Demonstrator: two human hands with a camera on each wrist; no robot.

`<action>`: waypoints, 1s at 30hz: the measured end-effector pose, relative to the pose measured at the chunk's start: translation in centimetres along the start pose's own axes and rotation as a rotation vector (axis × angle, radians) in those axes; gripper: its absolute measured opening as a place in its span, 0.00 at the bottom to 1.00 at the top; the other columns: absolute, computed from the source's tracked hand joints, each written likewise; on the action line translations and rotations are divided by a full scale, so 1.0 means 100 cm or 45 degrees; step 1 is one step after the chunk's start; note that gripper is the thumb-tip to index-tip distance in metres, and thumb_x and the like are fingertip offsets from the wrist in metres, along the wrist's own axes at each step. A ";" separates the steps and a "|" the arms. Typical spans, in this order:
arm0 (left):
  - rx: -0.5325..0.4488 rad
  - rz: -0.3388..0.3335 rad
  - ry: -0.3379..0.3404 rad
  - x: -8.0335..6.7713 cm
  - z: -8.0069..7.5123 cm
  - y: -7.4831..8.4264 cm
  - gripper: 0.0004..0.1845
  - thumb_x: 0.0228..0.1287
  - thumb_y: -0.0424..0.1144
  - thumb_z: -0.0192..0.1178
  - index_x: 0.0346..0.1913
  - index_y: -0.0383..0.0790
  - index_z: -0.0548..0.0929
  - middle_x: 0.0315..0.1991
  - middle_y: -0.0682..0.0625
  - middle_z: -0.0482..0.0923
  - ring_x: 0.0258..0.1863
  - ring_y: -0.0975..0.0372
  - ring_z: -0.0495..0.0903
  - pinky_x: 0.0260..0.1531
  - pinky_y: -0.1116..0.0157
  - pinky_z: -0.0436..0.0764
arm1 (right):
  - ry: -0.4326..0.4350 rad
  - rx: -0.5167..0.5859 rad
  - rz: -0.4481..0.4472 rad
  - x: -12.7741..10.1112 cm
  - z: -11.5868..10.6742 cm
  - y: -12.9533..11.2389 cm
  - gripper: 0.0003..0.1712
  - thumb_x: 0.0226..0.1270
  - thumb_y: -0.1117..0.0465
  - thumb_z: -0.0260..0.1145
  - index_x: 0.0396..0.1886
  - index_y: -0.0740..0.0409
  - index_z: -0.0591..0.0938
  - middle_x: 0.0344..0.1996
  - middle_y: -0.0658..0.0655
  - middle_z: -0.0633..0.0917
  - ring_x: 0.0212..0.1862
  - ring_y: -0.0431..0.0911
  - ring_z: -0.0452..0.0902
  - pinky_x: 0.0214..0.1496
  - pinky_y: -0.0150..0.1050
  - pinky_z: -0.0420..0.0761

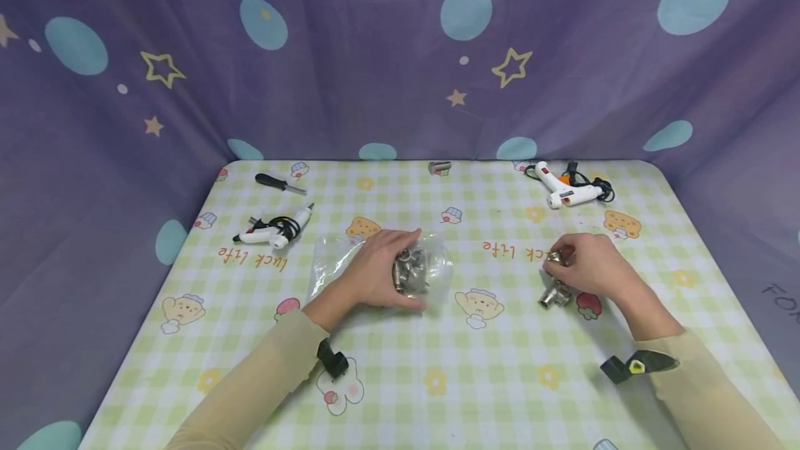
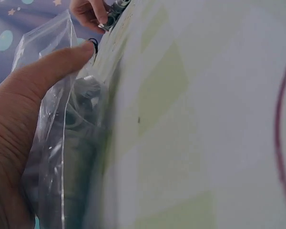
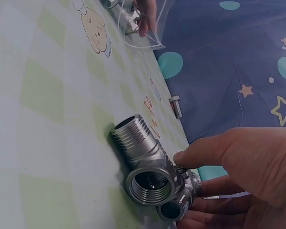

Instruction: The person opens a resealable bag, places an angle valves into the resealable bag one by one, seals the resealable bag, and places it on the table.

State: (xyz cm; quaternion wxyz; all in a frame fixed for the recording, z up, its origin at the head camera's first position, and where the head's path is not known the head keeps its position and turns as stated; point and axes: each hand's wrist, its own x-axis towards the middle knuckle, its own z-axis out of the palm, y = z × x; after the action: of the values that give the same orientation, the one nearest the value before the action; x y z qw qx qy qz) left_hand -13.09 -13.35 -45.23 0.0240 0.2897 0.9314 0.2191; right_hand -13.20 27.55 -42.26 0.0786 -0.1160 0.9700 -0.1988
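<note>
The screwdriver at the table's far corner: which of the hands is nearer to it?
Left. The left hand on the bag lies nearer the screwdriver; the right hand is across the table.

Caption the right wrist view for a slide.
Right hand holds a threaded metal pipe fitting on the checked tablecloth.

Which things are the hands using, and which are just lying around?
In use:
left hand holding bag of metal fittings
right hand holding threaded pipe fitting

Lying about:
two glue guns
screwdriver
small metal part
</note>
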 end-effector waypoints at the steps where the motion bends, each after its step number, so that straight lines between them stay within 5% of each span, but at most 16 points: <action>1: 0.001 0.003 0.000 0.000 0.000 0.000 0.72 0.32 0.73 0.82 0.83 0.45 0.64 0.76 0.46 0.73 0.75 0.48 0.71 0.82 0.41 0.62 | 0.008 0.009 0.005 0.000 0.000 0.000 0.19 0.65 0.51 0.77 0.46 0.61 0.90 0.35 0.57 0.92 0.37 0.48 0.88 0.43 0.53 0.87; 12: -0.041 0.028 0.084 -0.001 0.001 -0.003 0.64 0.36 0.66 0.84 0.80 0.48 0.70 0.68 0.48 0.79 0.68 0.52 0.76 0.74 0.43 0.73 | 0.220 0.121 -0.087 0.009 -0.002 -0.012 0.18 0.67 0.53 0.77 0.51 0.58 0.89 0.38 0.57 0.93 0.40 0.51 0.90 0.42 0.52 0.88; 21: -0.089 0.018 0.135 -0.001 0.003 -0.005 0.63 0.37 0.63 0.85 0.80 0.47 0.70 0.66 0.49 0.81 0.67 0.52 0.77 0.75 0.42 0.72 | 0.017 0.709 -0.164 0.022 0.011 -0.048 0.23 0.73 0.60 0.74 0.64 0.59 0.84 0.56 0.60 0.87 0.49 0.44 0.86 0.52 0.31 0.88; 30: -0.102 0.026 0.146 -0.001 0.002 -0.004 0.61 0.38 0.64 0.85 0.79 0.46 0.73 0.66 0.49 0.81 0.67 0.52 0.77 0.76 0.40 0.70 | -0.028 0.945 -0.216 0.037 0.043 -0.087 0.22 0.66 0.65 0.78 0.57 0.66 0.83 0.50 0.62 0.87 0.47 0.44 0.86 0.50 0.31 0.89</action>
State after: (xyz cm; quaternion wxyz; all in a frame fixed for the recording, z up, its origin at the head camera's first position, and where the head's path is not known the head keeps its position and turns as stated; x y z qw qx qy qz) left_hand -13.19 -13.56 -45.59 -0.0200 0.2851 0.9187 0.2724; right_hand -14.21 17.28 -43.07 0.1089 -0.1617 0.8179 -0.5413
